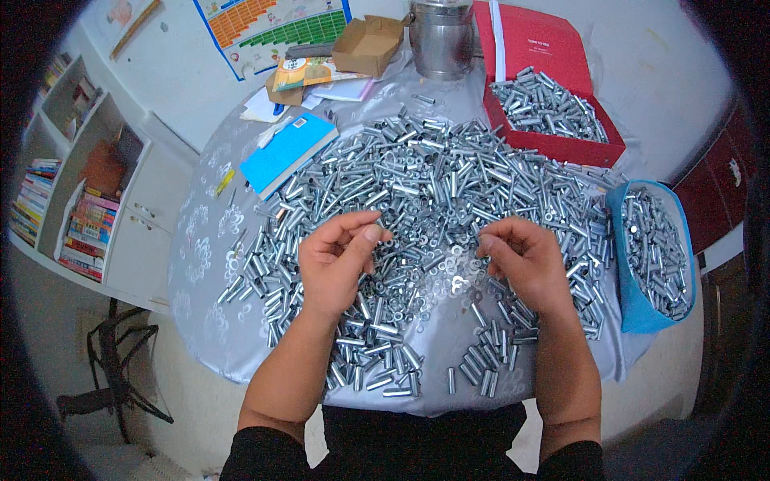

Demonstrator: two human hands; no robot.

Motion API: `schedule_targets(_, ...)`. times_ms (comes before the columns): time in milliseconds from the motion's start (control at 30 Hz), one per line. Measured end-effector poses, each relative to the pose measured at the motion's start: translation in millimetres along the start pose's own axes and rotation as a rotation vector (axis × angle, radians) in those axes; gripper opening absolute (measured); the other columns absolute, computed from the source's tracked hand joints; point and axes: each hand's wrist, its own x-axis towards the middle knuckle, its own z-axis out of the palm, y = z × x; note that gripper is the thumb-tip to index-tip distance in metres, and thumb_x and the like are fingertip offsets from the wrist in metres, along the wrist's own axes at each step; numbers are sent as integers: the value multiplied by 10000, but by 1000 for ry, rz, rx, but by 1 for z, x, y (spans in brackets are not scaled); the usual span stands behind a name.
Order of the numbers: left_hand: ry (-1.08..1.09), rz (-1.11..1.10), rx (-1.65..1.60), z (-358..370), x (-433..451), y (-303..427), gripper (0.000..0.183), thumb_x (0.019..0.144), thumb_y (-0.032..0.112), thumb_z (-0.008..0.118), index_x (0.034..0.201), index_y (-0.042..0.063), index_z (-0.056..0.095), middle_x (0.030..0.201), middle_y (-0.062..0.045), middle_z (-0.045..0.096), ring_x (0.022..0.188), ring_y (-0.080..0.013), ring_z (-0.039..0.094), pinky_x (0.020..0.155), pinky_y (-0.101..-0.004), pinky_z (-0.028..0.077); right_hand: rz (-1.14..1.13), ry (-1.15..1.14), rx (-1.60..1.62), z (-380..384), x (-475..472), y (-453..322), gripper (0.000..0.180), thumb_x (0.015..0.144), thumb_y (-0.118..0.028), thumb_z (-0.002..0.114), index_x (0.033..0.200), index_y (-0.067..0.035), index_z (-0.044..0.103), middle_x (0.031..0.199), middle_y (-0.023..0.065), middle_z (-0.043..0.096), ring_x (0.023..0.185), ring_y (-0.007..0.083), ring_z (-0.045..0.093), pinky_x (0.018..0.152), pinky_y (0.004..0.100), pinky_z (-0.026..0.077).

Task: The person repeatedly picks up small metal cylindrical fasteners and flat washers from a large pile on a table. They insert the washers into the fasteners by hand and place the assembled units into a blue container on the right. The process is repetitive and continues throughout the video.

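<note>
A broad heap of loose metal hardware [337,174] lies before me, with cylindrical sleeves, bolts and flat washers mixed together. Just over its middle left part hovers my left hand [337,258], thumb and forefinger bent toward each other. My right hand [523,258] is across from it, its fingers curled in near the thumb. Small metal parts behind the fingertips blend with the heap, so whether either hand pinches one cannot be made out. Between the hands is a patch of flat washers [457,264]. Short metal sleeves [475,361] lie loose toward the near table edge.
A red box [553,150] with its lid raised holds metal sleeves at the back right. At the right edge stands a blue fabric bin [649,318] of metal parts. A blue book or box [289,153], cardboard tray [368,45] and metal pot [442,42] are on the silver tablecloth [204,300].
</note>
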Motion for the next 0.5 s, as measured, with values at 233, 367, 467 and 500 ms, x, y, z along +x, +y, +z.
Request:
schedule_targets(233,1,28,-2,-1,0,-2,170,869,119,621,993,5,649,807,-91,691,530,-59,531,462,-195,407,11,-66,-102,1,-1,3,128,853,-114,658,923,-7,653,744,11,638,647,72,578,581,230,472)
schedule_targets(367,9,22,-10,-2,0,-1,156,871,122,621,970,4,650,777,-90,688,519,-60,528,457,-190,402,-13,-145,-288,0,-1,4,134,839,-123,669,924,-20,659,761,21,650,658,83,587,592,253,476)
schedule_targets(467,24,30,0,-4,0,-2,150,871,119,621,960,3,651,760,-91,686,507,-59,524,451,-187,397,-123,-269,-407,3,-1,1,137,825,-136,664,925,-42,666,803,54,652,702,156,617,630,305,492)
schedule_targets(500,23,28,-1,-3,0,-1,149,871,118,620,958,2,651,760,-91,685,505,-59,523,449,-187,396,-231,-323,-459,5,-1,3,137,821,-139,659,923,-50,668,813,66,647,726,187,618,647,321,494)
